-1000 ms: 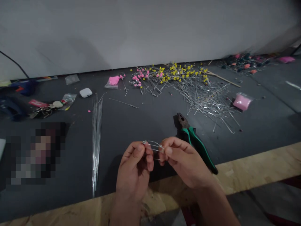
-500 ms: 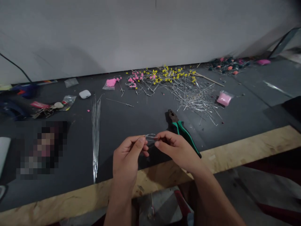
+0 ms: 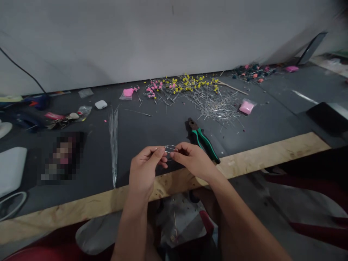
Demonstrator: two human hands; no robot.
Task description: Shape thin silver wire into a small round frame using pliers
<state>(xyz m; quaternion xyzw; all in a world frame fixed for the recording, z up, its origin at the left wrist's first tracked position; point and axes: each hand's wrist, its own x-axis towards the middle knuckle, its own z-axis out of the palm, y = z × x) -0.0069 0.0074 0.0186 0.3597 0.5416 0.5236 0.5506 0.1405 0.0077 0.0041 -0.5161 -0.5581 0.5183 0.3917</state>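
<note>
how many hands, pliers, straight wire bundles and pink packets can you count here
Hands (left hand, right hand): 2
Pliers: 1
Straight wire bundle: 1
Pink packets: 3
Total: 7

The left forearm point(image 3: 132, 224) rises steeply from the lower edge, leaning slightly right; the left wrist point(image 3: 140, 192) is nearly straight. The left hand point(image 3: 143, 168) is set in a pinch, left thumb point(image 3: 157, 154) extended toward the index fingertip, lower fingers point(image 3: 164, 164) loosely curled. The right forearm point(image 3: 241, 212) runs diagonally up and leftward. The right hand point(image 3: 194, 159) mirrors the pinch, its right thumb point(image 3: 178, 157) pointing left. A narrow gap separates both sets of fingertips.
</note>
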